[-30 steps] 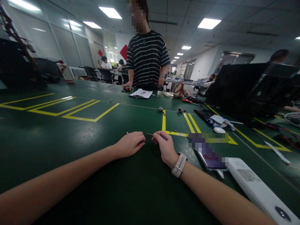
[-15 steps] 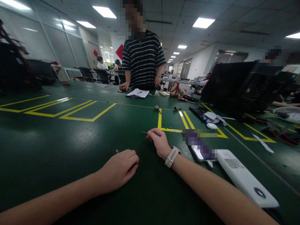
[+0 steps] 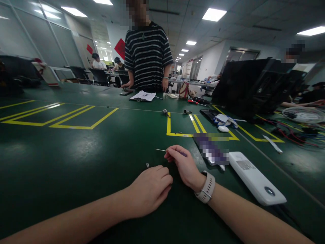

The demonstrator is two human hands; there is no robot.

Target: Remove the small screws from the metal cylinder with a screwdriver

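Note:
My left hand (image 3: 151,188) rests palm down low over the green table, its fingers curled closed. A small metal cylinder (image 3: 147,165) pokes out past its knuckles; the rest of that piece is hidden by the hand. Close by on the right, my right hand (image 3: 182,162) pinches a slim screwdriver. The screwdriver's thin shaft (image 3: 160,149) points left, and part of its purple handle (image 3: 183,154) shows above the fingers. A small gap separates the two hands. Beyond them, small metal parts (image 3: 165,112) lie at the yellow tape.
A phone (image 3: 212,150) and a white power bank (image 3: 256,178) lie right of my right hand. Farther off are a white mouse (image 3: 223,129), gloves (image 3: 225,120), a clipboard (image 3: 143,96) and a black monitor (image 3: 243,84). A person in a striped shirt (image 3: 148,57) stands across the table.
My left hand has moved right with the metal cylinder, nearer to my right hand. My right hand has come slightly closer to me, still holding the screwdriver. The view has shifted a little.

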